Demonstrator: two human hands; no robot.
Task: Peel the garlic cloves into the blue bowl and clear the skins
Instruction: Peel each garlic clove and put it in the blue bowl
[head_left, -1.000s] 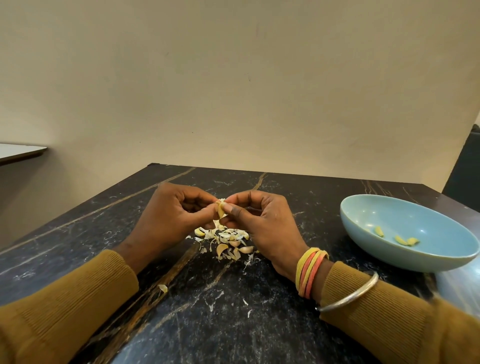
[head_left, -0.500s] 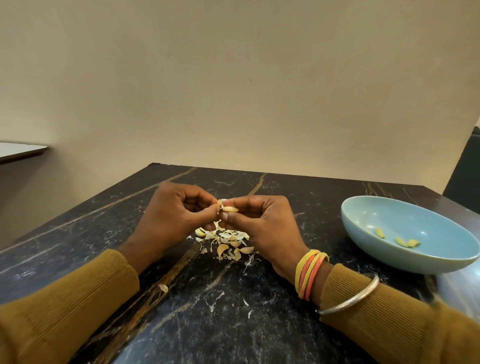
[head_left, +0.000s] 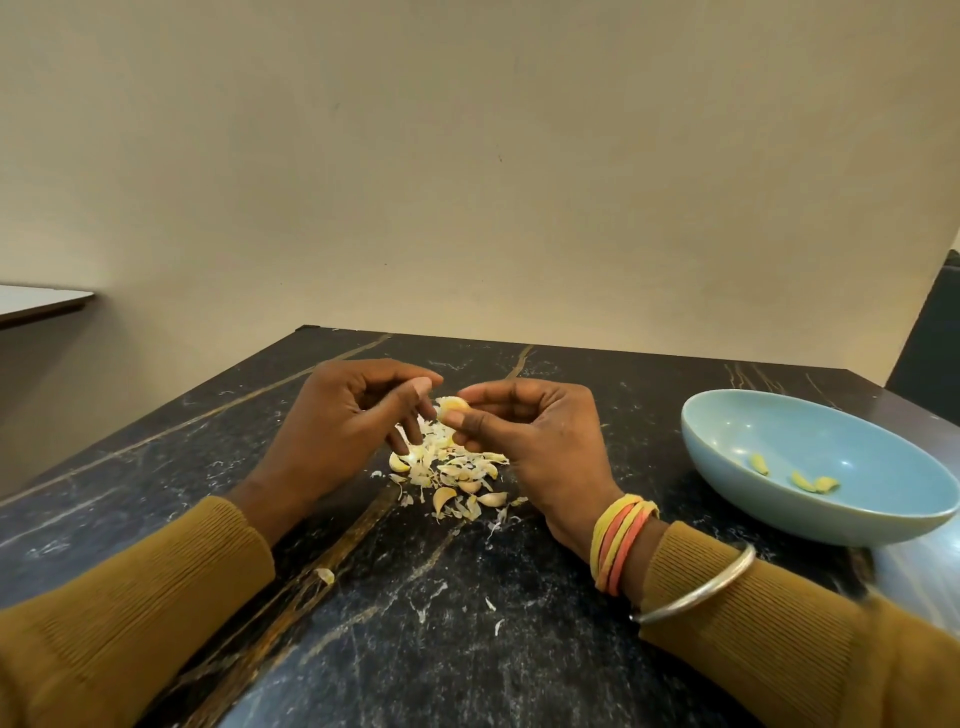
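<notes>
My right hand (head_left: 540, 447) pinches a pale garlic clove (head_left: 451, 405) between thumb and fingers, just above the pile. My left hand (head_left: 337, 431) hovers a small gap to the clove's left; its fingers hang loosely curled over the pile and I see nothing in them. The pile of unpeeled cloves and papery skins (head_left: 452, 475) lies on the black marble table (head_left: 467, 649) between my hands. The blue bowl (head_left: 727, 421) stands to the right, apart from my right hand, with three peeled cloves (head_left: 802, 480) inside.
One stray skin (head_left: 324, 575) lies near my left sleeve, and small flakes (head_left: 491, 605) dot the table in front of me. A beige wall rises behind the table's far edge. A pale tabletop (head_left: 41, 301) shows at the far left.
My hands were together on the clove; now the left hand has let go and drawn slightly left. The right hand keeps the clove, turned more into view.
</notes>
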